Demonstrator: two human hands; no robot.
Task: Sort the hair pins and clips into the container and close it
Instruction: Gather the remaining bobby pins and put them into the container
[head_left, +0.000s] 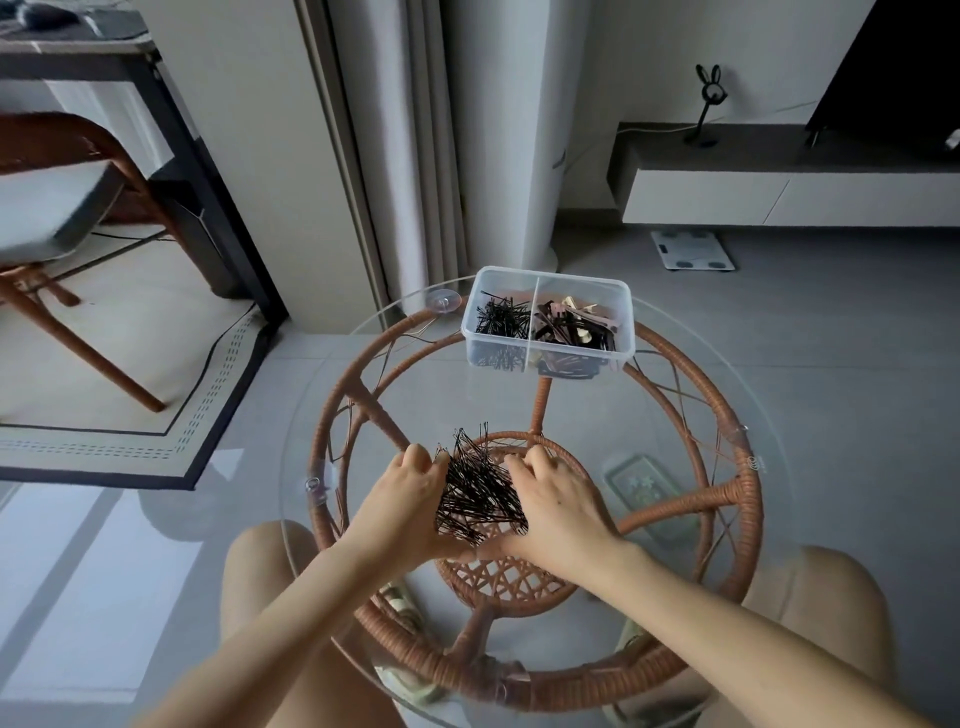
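Hair pins (478, 493) between left hand (410, 501) and right hand (561, 512)

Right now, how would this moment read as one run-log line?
left hand + right hand: gather hair pins over glass table | container: open, sorted pins left compartment, clips right

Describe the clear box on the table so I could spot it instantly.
Start at the round glass table with the rattan frame. At its far edge sits a clear plastic container. A divider splits it: black hair pins left, brown and beige clips right.
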